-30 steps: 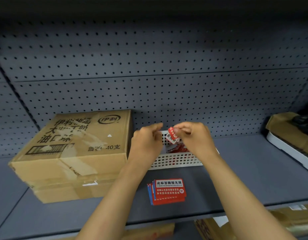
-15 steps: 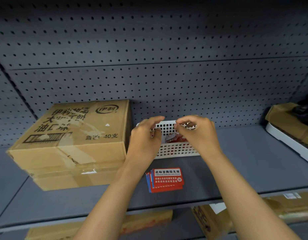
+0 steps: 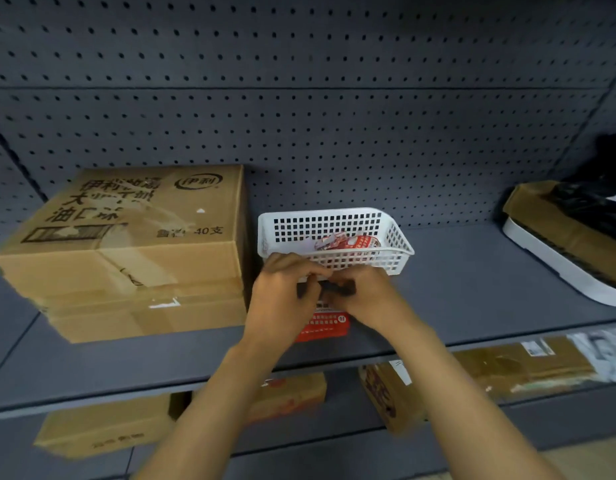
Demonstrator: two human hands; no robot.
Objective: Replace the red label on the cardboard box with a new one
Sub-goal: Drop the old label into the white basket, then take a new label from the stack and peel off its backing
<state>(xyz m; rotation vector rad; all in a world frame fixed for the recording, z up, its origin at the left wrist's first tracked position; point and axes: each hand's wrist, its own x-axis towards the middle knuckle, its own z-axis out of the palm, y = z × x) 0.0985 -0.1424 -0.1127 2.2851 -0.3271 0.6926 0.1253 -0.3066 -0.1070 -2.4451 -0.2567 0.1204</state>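
Observation:
A brown cardboard box (image 3: 126, 244) with black print stands at the left of the grey shelf; a white torn patch (image 3: 164, 303) shows on its front. Right of it is a white perforated basket (image 3: 334, 216), and crumpled red-and-white label scraps (image 3: 348, 242) lie inside. In front of the basket lies a stack of red labels (image 3: 325, 327). My left hand (image 3: 282, 296) and my right hand (image 3: 372, 299) hover together over the stack's far edge, fingers curled and fingertips nearly touching. Whether they grip a label is hidden.
At the far right a white tray (image 3: 559, 268) carries cardboard and a black object. Pegboard forms the back wall. Under the shelf edge (image 3: 161, 396), several cardboard boxes (image 3: 105, 424) sit on the lower level.
The crumpled red label has left my right hand and now lies in the basket. Both hands came down and toward me, from the basket rim to the label stack.

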